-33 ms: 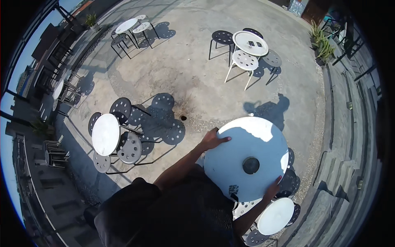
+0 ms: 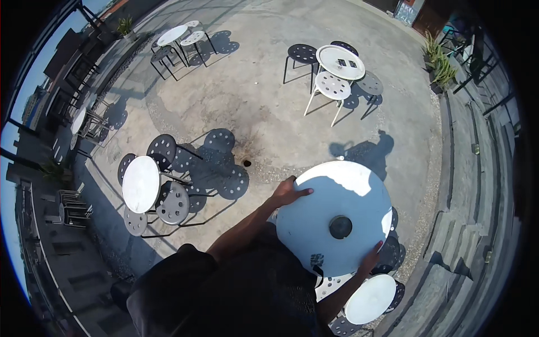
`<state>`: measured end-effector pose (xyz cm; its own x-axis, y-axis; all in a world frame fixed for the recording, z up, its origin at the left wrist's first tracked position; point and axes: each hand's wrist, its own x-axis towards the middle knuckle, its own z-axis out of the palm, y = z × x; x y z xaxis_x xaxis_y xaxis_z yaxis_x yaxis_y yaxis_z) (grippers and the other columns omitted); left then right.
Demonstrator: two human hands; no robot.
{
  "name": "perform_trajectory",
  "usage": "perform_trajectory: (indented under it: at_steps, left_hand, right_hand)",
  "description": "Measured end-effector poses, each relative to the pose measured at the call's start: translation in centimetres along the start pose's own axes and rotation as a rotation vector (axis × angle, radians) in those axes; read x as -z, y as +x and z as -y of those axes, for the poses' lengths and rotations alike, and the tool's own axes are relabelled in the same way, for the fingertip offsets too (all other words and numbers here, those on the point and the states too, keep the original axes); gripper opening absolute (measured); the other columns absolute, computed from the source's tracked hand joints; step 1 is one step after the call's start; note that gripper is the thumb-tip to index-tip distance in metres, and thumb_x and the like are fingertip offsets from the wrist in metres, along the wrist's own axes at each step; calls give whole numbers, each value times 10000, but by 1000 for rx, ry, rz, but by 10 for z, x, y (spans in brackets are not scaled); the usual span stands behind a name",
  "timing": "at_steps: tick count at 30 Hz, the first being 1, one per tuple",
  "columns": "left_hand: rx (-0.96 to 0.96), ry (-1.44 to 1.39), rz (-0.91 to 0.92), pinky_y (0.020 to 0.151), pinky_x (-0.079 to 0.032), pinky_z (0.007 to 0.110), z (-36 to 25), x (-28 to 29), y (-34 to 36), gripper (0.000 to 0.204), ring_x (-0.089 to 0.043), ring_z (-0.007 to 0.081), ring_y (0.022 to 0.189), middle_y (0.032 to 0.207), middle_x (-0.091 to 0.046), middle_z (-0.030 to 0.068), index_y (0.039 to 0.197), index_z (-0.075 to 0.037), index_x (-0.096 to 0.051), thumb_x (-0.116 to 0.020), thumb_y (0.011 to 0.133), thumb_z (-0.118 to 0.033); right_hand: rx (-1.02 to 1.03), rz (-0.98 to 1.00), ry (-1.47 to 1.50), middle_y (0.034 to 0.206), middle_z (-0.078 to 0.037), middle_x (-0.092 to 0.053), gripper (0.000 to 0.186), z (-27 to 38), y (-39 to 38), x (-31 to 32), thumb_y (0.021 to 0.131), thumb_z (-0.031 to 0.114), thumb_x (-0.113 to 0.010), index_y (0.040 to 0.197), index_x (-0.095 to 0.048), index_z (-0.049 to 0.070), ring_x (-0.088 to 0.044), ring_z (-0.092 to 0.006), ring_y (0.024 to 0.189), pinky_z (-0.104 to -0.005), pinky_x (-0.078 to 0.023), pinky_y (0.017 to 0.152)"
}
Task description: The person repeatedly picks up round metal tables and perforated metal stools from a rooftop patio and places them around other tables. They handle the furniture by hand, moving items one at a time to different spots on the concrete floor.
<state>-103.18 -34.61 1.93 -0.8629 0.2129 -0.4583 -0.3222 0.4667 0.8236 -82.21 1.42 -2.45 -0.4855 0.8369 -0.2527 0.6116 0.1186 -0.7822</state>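
A round white tabletop (image 2: pixel 309 236) fills the space in front of me, mostly in my shadow with a sunlit patch on its far part. My left hand (image 2: pixel 287 192) grips its left rim, thumb lying over the top and fingers curled out of sight under the edge. On the near right side, my right hand (image 2: pixel 370 260) is closed on the rim, its fingers partly hidden. At the middle of the top sits a dark round piece (image 2: pixel 340 227), perhaps an ashtray. A small dark square mark (image 2: pixel 317 260) shows near the edge closest to me.
A smaller white round table (image 2: pixel 370 299) stands close on the right, with perforated stools around it. Another white table (image 2: pixel 141 184) with stools is at left, and a tray-topped table (image 2: pixel 340 62) farther off. Concrete steps (image 2: pixel 463 241) run along the right side; potted plants (image 2: pixel 441 64) stand beyond.
The surroundings have shifted slightly left in view, and the smaller table at near right appears a little lower and farther left. Both hands keep their hold on the rim.
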Motion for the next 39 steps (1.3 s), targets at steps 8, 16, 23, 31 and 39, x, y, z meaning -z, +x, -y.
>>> perform_trajectory:
  at_steps: [8,16,23,31,39]
  left_hand:
    - [0,-4,-42,811,-495,392,-71,-49,115,908,-620,346,948,1023,-607,278,1112,112,-508,-678,650,-650]
    - [-18,48,-29,827,-492,397,-178,-115,303,935,-619,355,950,1034,-609,271,1161,108,-479,-671,653,-653]
    - [10,16,89,836,-494,401,-303,-146,433,857,-620,334,970,1058,-609,257,1168,92,-488,-694,684,-585]
    - [-52,136,69,819,-503,403,-393,-222,607,876,-626,329,959,1053,-612,252,1163,102,-492,-700,674,-596]
    - [-69,79,24,772,-527,399,-517,-316,778,850,-646,295,917,1044,-619,246,1174,96,-489,-711,688,-565]
  right_hand:
    - [55,94,-33,1059,-248,-608,745,81,164,-25,914,582,-397,1181,-526,-102,-587,-332,920,-411,-441,847]
    - [73,-8,37,1053,-249,-610,761,125,361,-62,908,594,-394,1178,-525,-106,-592,-332,928,-410,-448,843]
    - [37,-49,37,974,-245,-627,736,215,492,-67,905,587,-413,1096,-568,-106,-600,-338,865,-408,-460,804]
    - [13,-170,17,938,-268,-626,741,268,670,-89,888,604,-432,1025,-586,-108,-614,-345,853,-427,-466,782]
    - [-41,-74,26,1009,-259,-621,792,366,902,-88,881,608,-449,1125,-542,-140,-605,-320,926,-397,-455,837]
